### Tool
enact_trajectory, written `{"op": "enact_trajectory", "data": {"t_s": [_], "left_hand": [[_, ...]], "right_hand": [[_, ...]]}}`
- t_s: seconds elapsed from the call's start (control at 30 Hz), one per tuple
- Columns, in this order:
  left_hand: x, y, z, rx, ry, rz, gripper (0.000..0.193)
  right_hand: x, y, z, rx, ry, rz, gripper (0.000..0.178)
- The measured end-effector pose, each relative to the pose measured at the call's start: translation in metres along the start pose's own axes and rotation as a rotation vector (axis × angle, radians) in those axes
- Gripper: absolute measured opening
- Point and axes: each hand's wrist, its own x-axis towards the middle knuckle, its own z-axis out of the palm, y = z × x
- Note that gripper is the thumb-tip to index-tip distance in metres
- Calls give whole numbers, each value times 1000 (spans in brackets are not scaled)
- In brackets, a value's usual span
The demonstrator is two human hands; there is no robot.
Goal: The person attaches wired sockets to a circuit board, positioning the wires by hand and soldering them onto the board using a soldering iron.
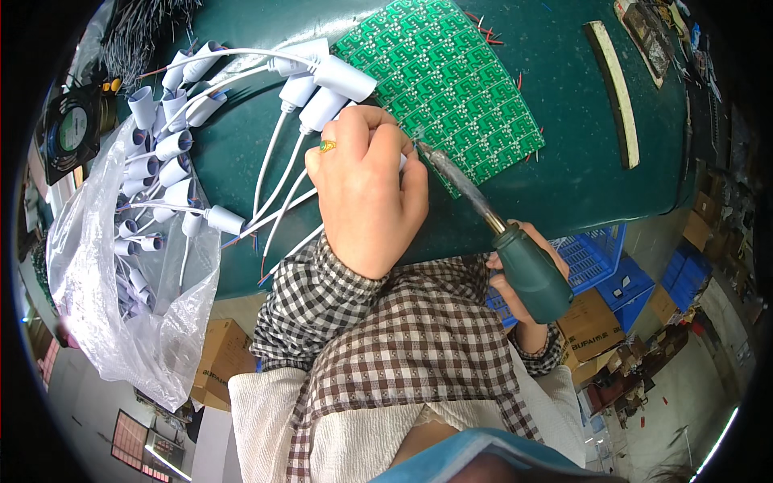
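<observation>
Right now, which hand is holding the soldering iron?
The right hand, wrapped around the green handle of the soldering iron. The left hand, which wears a ring, is beside the white sockets instead, near the iron tip.

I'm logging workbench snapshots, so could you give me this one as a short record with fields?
Left hand: fingers bunched beside the circuit board panel; grip mostly hidden
Right hand: gripping a green-handled soldering iron, tip near the left fingertips
Table: green; bears the panel and white tubular fittings with cables
Left side: clear plastic bag, more fittings, black fan
Right side: narrow strip on the table
Below, right: blue crate
</observation>
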Motion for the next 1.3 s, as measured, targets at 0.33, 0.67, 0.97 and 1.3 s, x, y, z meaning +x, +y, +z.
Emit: {"op": "enact_trajectory", "data": {"t_s": [0.33, 0.67, 0.97, 1.3], "left_hand": [[0, 0, 1, 15, 15, 6, 14], [0, 1, 0, 20, 14, -2, 13], [0, -1, 5, 25, 65, 48, 17], [0, -1, 7, 53, 79, 54, 17]], "right_hand": [[-8, 8, -3, 120, 33, 114, 68], [-12, 20, -7, 63, -7, 30, 72], [-12, 21, -6, 189, 3, 30, 76], [-7, 22, -5, 186, 23, -28, 72]]}}
